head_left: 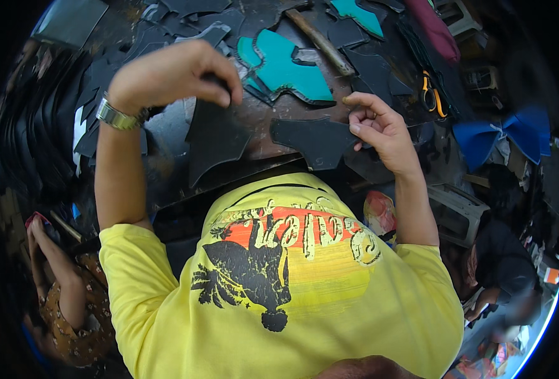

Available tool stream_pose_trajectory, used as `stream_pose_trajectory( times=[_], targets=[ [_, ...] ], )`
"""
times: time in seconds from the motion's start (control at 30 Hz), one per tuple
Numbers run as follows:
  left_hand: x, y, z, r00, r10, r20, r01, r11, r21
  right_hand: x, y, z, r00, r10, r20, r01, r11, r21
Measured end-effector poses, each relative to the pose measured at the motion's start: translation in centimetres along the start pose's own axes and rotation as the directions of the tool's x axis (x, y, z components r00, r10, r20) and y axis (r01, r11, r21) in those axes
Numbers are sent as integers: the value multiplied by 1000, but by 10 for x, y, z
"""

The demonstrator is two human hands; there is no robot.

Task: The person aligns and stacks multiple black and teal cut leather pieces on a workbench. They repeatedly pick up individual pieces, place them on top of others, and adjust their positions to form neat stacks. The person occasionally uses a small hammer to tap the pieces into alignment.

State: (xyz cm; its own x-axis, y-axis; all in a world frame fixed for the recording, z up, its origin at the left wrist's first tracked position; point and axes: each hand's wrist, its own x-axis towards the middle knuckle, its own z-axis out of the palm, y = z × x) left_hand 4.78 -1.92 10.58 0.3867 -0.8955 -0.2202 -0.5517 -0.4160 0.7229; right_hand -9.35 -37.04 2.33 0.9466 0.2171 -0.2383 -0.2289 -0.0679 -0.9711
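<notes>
My left hand (194,76), with a metal watch on its wrist, bends down over the table and pinches the upper edge of a black cut piece (219,142) of flat sheet material. That piece hangs tilted at the table's near edge. My right hand (380,129) has thumb and fingers closed on the right end of a second black cut piece (311,142), which has curved edges and lies roughly level. Just beyond the hands are stacked teal cut pieces (289,69) with dark edges. The left fingertips are partly blurred.
A wooden-handled tool (320,41) lies behind the teal pieces. Orange-handled scissors (432,95) rest at the right. Stacks of black sheets (33,126) fill the left. A grey plastic stool (453,215) stands at right. Other people sit at lower left (71,297) and lower right (507,252).
</notes>
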Motion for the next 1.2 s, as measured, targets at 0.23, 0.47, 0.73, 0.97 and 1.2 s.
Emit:
stream_pose_trajectory(
  times=[0.23, 0.47, 0.73, 0.97, 1.2],
  targets=[
    [-12, -9, 72, 935, 71, -348, 61, 934, 352, 17, -25, 38, 885, -462, -51, 155, 397, -905],
    [-25, -3, 131, 637, 89, -766, 144, 962, 232, 47, -22, 64, 845, -479, 238, 441, 372, -817],
    [-26, 1, 156, 647, 46, -761, 205, 951, 231, 58, -18, 56, 818, -575, -9, 346, 505, -791],
    [-11, 0, 151, 586, 111, -803, 105, 972, 212, 60, -27, 57, 650, -699, -297, 521, 695, -495],
    [-38, 16, 143, 531, -414, -740, -329, 703, -630, 31, -34, 70, 955, -289, -69, 290, 957, 17]
  ],
)
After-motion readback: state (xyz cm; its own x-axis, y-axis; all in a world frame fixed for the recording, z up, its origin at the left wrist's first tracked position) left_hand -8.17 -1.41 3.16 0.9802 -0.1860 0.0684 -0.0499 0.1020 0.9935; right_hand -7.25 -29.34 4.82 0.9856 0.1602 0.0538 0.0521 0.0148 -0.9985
